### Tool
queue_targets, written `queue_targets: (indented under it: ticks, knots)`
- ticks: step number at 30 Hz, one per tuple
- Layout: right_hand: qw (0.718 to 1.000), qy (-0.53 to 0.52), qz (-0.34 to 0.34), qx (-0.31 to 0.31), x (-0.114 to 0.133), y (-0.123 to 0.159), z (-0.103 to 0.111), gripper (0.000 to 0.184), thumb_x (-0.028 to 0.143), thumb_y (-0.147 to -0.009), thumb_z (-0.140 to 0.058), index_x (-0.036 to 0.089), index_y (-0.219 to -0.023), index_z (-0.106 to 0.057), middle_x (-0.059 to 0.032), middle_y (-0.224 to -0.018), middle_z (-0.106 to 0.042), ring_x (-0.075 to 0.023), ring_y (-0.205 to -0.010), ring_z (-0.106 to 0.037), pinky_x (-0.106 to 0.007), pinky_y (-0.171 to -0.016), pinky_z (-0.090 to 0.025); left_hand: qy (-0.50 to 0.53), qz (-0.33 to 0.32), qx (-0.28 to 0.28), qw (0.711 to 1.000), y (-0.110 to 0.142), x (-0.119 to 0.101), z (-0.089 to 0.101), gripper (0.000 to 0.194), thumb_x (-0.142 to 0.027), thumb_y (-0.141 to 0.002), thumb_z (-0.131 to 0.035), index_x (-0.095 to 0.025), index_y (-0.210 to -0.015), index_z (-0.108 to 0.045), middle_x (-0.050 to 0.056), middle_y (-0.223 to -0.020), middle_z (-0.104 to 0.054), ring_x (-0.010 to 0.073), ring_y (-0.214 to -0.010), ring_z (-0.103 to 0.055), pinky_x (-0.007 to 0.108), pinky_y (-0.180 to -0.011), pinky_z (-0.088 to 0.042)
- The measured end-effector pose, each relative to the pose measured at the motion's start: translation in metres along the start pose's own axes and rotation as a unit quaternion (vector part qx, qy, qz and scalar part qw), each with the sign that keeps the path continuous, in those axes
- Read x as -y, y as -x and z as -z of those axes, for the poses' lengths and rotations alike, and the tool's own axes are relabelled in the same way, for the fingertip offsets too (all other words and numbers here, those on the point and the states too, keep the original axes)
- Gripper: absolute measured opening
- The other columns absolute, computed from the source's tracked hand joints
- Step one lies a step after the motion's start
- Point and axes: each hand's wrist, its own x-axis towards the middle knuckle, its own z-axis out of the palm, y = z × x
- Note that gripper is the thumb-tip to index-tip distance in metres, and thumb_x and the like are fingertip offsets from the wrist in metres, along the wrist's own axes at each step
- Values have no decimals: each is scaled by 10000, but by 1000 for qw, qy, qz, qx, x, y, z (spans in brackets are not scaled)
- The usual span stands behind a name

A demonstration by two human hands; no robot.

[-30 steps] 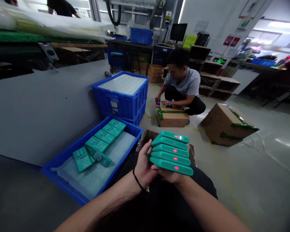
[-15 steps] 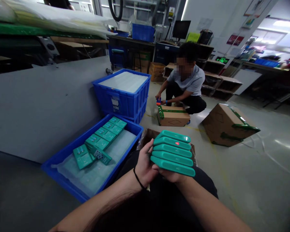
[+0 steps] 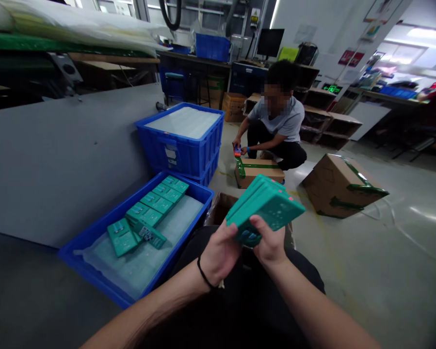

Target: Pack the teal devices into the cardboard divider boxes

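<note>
Head view: looking forward and down at both hands.
Left hand (image 3: 220, 253): closed on the lower left edge of the stack, black band on the wrist.
Right hand (image 3: 270, 240): fingers curled over the stack's near edge, gripping firmly.
Stack of teal plastic cases (image 3: 266, 208): tilted, held between both hands, just right of the blue crate (image 3: 188, 182).
Loose teal cases (image 3: 145, 215): inside the blue crate, on a pale foam sheet.
Co-worker (image 3: 276, 116): crouching beyond the blue crate at a taped cardboard box (image 3: 259, 173).

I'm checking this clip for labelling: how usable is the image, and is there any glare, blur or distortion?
In the head view, the stack of teal plastic cases between the left hand and right hand looks reasonably sharp; the wide lens bends the edges; glare streaks the floor at right.
</note>
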Motion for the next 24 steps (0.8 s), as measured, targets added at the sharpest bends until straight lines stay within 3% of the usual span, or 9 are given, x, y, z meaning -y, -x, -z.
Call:
queue_targets:
  ticks: [2, 4, 8, 14, 16, 19, 22, 24]
  knots:
    - [993, -69, -65, -70, 2, -1, -5, 520, 463, -662, -783, 196, -1083, -636, -39, -974, -715, -245, -884, -678, -422, -836, -549, -93, -75, -42, 992, 3, 6, -2, 839, -116, -468, -892, -214, -1215, -522, 65, -1163, -658, 261, -1106, -603, 353, -946, -465]
    - [985, -91, -117, -86, 8, -2, -9, 531, 489, -680, -764, 192, -1099, -631, -42, -996, -713, -253, -914, -680, -424, -841, -554, -161, -122, -89, 975, 4, 9, -1, 922, -37, -439, -884, -237, -1232, -458, 53, -1156, -646, 236, -1054, -620, 340, -918, -483]
    - [988, -41, -147, 7, 22, -5, -7, 449, 367, -592, -857, 184, -959, -675, -31, -929, -725, -247, -865, -685, -395, -805, -570, -232, -148, -117, 954, 2, -1, 8, 752, -137, -562, -864, -201, -1189, -454, 60, -1084, -647, 210, -960, -631, 341, -875, -507]
    - [986, 19, -144, 79, 19, 10, 8, 454, 294, -597, -869, 216, -994, -664, -25, -953, -724, -242, -881, -678, -380, -803, -574, -370, -101, -77, 920, 25, -40, 24, 772, -112, -551, -852, -218, -1209, -463, 58, -1079, -643, 207, -930, -631, 285, -799, -525]
    - [986, 40, -134, 90, 15, 18, 15, 594, 283, -597, -872, 244, -1125, -603, -30, -1050, -696, -245, -950, -660, -382, -842, -562, -411, -86, -56, 906, 36, -54, 26, 794, -101, -553, -841, -237, -1230, -449, 67, -1129, -623, 218, -967, -627, 283, -806, -530]
    - [986, 104, -94, 89, 10, 21, 29, 988, 263, -517, -913, 310, -1352, -387, -36, -1198, -604, -248, -1061, -605, -383, -905, -530, -514, -97, -41, 851, 46, -73, 33, 842, -128, -561, -839, -310, -1263, -411, 49, -1186, -582, 233, -1037, -602, 304, -846, -533]
    - [961, 203, -91, 163, 4, 19, 44, 1015, 278, -527, -907, 298, -1368, -340, -71, -1280, -516, -276, -1172, -534, -421, -978, -485, -601, -96, -7, 794, 49, -85, 46, 918, -158, -562, -837, -386, -1304, -346, 21, -1192, -558, 256, -1058, -591, 370, -878, -536]
    - [932, 274, -101, 214, 0, 20, 50, 1074, 247, -520, -901, 298, -1400, -289, -97, -1398, -408, -301, -1269, -455, -453, -1031, -446, -618, -90, 26, 781, 49, -89, 54, 939, -174, -574, -831, -403, -1320, -309, 15, -1175, -558, 266, -1044, -594, 410, -892, -533]
